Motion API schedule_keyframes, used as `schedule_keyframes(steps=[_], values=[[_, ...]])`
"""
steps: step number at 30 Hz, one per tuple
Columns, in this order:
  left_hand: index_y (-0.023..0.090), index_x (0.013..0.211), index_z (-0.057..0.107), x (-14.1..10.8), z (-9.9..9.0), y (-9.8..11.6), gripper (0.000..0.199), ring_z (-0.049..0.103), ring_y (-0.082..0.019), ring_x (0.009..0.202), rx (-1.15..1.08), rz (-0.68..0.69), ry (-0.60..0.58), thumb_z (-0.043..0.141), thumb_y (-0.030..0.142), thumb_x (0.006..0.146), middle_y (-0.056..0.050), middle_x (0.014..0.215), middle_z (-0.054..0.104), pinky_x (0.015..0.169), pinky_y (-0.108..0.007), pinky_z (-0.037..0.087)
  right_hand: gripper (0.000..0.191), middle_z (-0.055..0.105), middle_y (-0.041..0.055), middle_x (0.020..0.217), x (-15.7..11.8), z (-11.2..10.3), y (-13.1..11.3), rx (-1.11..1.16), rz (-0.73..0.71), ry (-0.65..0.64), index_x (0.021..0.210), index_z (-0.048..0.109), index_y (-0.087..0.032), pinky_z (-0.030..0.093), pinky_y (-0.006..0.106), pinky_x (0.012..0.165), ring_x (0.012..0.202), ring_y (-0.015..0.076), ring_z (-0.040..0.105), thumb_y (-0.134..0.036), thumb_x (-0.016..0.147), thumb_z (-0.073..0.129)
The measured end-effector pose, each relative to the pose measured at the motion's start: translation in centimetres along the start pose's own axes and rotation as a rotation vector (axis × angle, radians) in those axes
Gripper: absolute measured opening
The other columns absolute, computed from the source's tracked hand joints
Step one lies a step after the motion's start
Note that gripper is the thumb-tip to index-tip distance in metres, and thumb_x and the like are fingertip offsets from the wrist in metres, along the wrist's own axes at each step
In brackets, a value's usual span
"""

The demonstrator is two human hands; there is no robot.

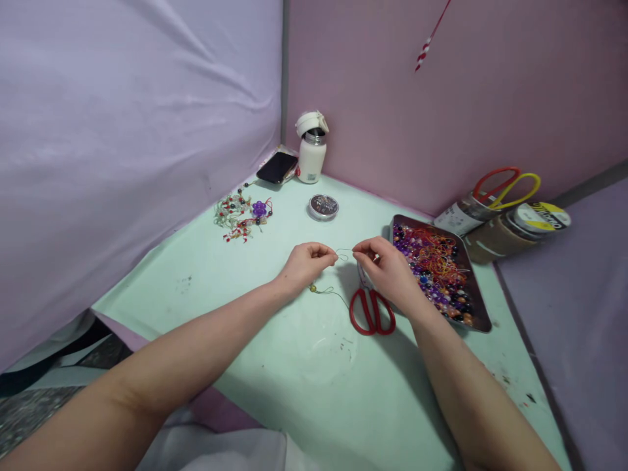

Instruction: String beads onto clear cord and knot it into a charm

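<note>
Both forearms stretch over the mint table (pixel 235 275), left hand (pixel 307 261) and right hand (pixel 387 268) each pinching an end of a thin cord (pixel 343 254) strung between them above the tabletop. Red scissors (pixel 371 311) lie just under the right hand; bead tray (pixel 478 314) sits just right of it.
</note>
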State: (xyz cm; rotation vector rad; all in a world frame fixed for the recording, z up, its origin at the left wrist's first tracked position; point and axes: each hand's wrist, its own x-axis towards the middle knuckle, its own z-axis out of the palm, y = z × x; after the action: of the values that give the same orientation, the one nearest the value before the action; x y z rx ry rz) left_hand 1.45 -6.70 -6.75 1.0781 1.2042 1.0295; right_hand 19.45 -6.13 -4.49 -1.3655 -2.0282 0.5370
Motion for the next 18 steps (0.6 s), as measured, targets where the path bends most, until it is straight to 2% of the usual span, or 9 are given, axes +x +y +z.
schedule_keyframes(steps=[4,9,13,18], values=[[0.014,0.075,0.067,0.0,-0.1,-0.2,0.016,0.047,-0.007,0.054,0.032,0.01,0.007,0.067,0.028,0.067,0.0,0.07,0.063,0.054,-0.023,0.037,0.012,0.065,0.0047,0.087,0.1,-0.1,0.1,0.039,0.002,0.04,0.089,0.064,-0.02,0.046,0.034,0.073,0.077,0.0184,0.059,-0.026,0.088,0.054],[0.015,0.076,0.069,-0.1,-0.3,-0.6,0.013,0.055,-0.011,0.063,0.303,0.175,0.061,0.063,0.026,0.071,-0.002,0.072,0.067,0.064,-0.026,0.043,0.012,0.063,0.006,0.089,-0.3,0.0,-0.8,-0.094,-0.209,0.114,0.09,0.064,-0.02,0.046,0.034,0.076,0.081,0.0187,0.058,-0.024,0.091,0.053],[0.017,0.075,0.069,-0.4,-0.2,-0.5,0.011,0.056,-0.012,0.067,0.497,0.332,0.079,0.058,0.019,0.073,-0.001,0.073,0.067,0.07,-0.026,0.044,0.011,0.062,0.008,0.087,-0.5,0.5,-0.8,-0.28,-0.297,0.049,0.087,0.065,-0.019,0.045,0.037,0.077,0.084,0.022,0.057,-0.022,0.09,0.055],[0.016,0.075,0.069,-0.5,-0.2,-0.5,0.011,0.056,-0.012,0.067,0.51,0.335,0.06,0.058,0.019,0.074,-0.001,0.073,0.067,0.07,-0.026,0.043,0.014,0.062,0.0069,0.083,-0.6,1.0,-0.8,-0.272,-0.243,-0.032,0.081,0.064,-0.019,0.044,0.035,0.075,0.082,0.0215,0.056,-0.017,0.088,0.052]])
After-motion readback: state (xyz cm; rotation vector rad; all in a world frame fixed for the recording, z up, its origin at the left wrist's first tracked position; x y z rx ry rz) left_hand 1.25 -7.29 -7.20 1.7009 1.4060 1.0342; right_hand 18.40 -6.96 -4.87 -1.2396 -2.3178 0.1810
